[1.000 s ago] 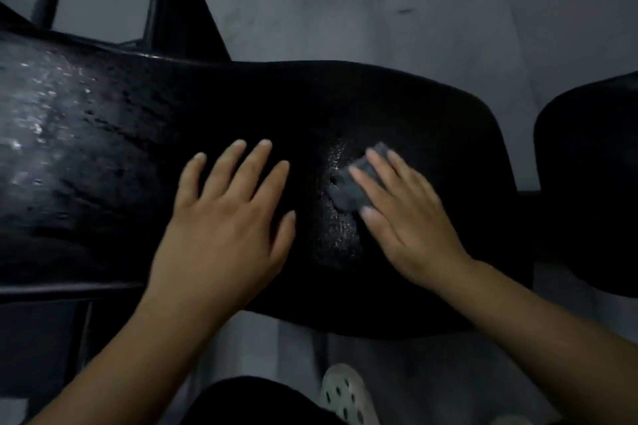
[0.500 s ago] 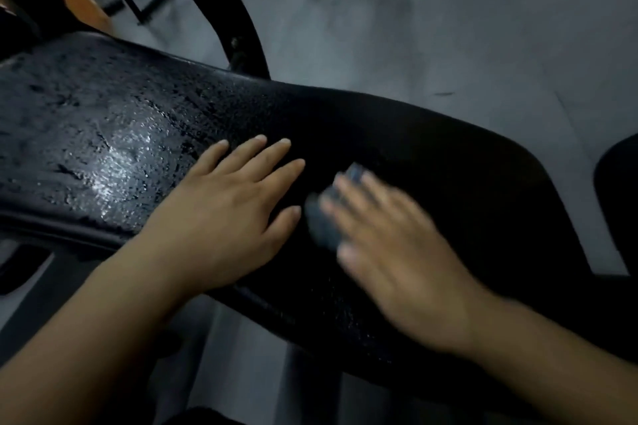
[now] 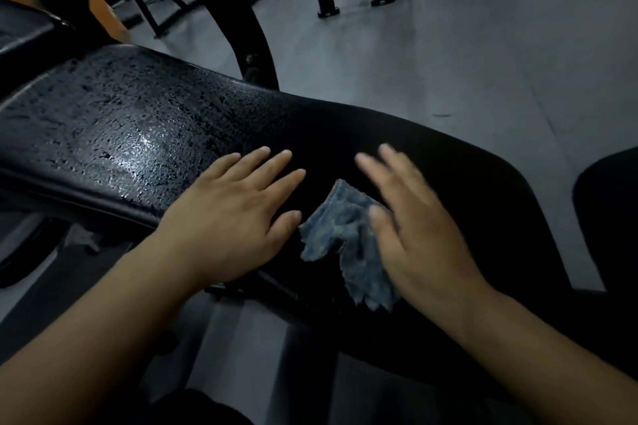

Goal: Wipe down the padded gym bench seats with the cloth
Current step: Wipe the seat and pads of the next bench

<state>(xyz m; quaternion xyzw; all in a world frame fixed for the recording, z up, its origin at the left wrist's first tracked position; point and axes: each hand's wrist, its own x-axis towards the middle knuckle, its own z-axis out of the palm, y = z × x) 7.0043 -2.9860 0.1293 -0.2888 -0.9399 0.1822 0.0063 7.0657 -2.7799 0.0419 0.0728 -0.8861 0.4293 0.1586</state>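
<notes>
Blue-grey cloth (image 3: pixel 345 238), crumpled, lies at the near edge of the black padded bench seat (image 3: pixel 431 162), between the two hands. Right hand (image 3: pixel 419 235), blurred, has its fingers straight and spread; it covers the cloth's right side, thumb resting on it. Left hand (image 3: pixel 238 214) lies flat on the seat, fingers extended and close together, thumb tip just beside the cloth. Seat's left portion shows a beaded, glistening film. Second black pad (image 3: pixel 611 217) stands apart at right. Black frame upright (image 3: pixel 238 17) rises behind, over grey floor (image 3: pixel 448 62).
</notes>
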